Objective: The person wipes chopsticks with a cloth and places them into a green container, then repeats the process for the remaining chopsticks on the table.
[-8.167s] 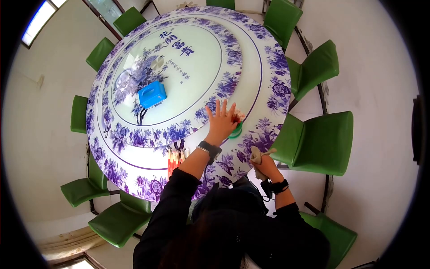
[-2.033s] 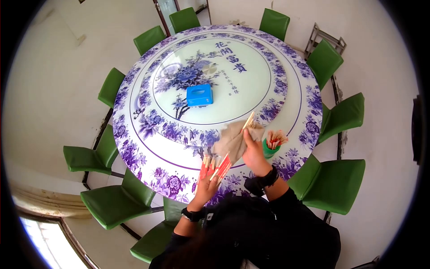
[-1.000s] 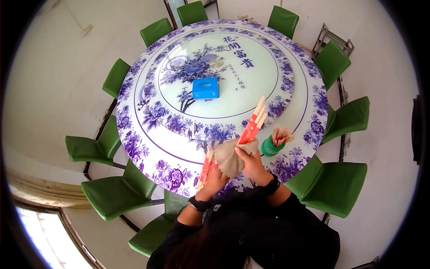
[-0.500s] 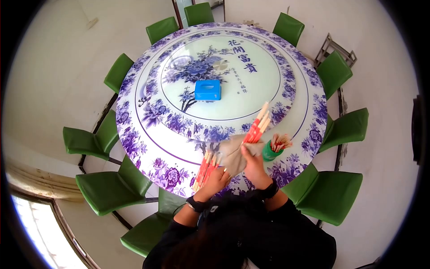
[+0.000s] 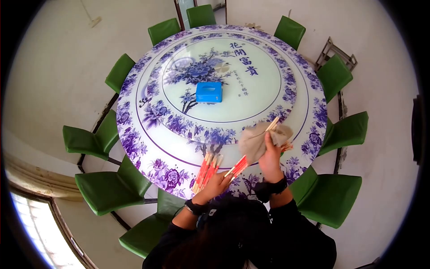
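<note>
My left hand (image 5: 217,184) is closed on the lower ends of red-wrapped chopsticks (image 5: 238,167), which slant up to the right. A beige cloth (image 5: 254,142) is gripped in my right hand (image 5: 271,162). Pale chopstick tips (image 5: 272,124) stick out above the cloth, roughly in line with the red part below; the stretch between is covered. Beside my left hand, a bundle of red-wrapped chopsticks (image 5: 205,174) lies on the table. Behind my right hand, a container of more chopsticks (image 5: 287,146) is mostly hidden.
The round table (image 5: 168,154) has a purple floral pattern and a raised round centre. A blue box with a slot on top (image 5: 208,92) stands on that centre. Several green chairs (image 5: 333,192) ring the table. A metal-framed stand (image 5: 333,49) is near the right wall.
My right hand has moved right with the cloth, which now covers the chopsticks' upper part and hides most of the green container. My left hand has gone from the cloth's edge to the chopsticks' lower ends.
</note>
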A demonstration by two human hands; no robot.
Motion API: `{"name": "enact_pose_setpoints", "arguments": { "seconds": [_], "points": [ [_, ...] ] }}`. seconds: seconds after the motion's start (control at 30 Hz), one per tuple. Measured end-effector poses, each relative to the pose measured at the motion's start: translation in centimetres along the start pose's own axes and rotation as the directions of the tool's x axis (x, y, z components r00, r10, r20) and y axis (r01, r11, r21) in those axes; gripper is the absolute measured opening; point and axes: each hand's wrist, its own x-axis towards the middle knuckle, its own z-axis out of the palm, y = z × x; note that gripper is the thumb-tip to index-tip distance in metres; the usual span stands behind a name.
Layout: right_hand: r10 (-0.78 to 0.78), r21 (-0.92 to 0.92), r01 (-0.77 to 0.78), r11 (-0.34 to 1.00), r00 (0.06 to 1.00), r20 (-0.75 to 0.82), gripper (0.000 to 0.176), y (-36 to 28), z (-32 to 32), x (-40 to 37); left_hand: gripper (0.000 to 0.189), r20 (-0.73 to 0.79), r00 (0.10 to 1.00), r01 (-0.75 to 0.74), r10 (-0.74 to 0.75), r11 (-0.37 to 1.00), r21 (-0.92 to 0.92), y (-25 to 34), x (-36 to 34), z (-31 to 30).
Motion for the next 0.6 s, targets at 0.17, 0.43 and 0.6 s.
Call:
{"name": "enact_pose_setpoints", "arguments": {
  "seconds": [0.17,0.43,0.6],
  "points": [
    [0.087,-0.123,-0.074,0.99,0.991,0.106,0.033,4.4,1.1,-3.7,0.026,-0.289,0.758,-0.511,0.585,0.808,0.294,-0.9,2.1,0.5],
    [0.051,-0.074,-0.049,0.996,0.998,0.028,0.025,0.8,0.3,0.2,0.023,-0.07,0.997,-0.038,0.037,0.999,-0.016,1.1,-0.1,-1.3],
    [-0.055,-0.043,0.057,0.997,0.998,0.037,0.023,-2.0,-0.9,2.3,0.026,-0.042,0.998,-0.051,0.053,0.997,0.05,0.8,-0.8,-1.3]
  ]
}}
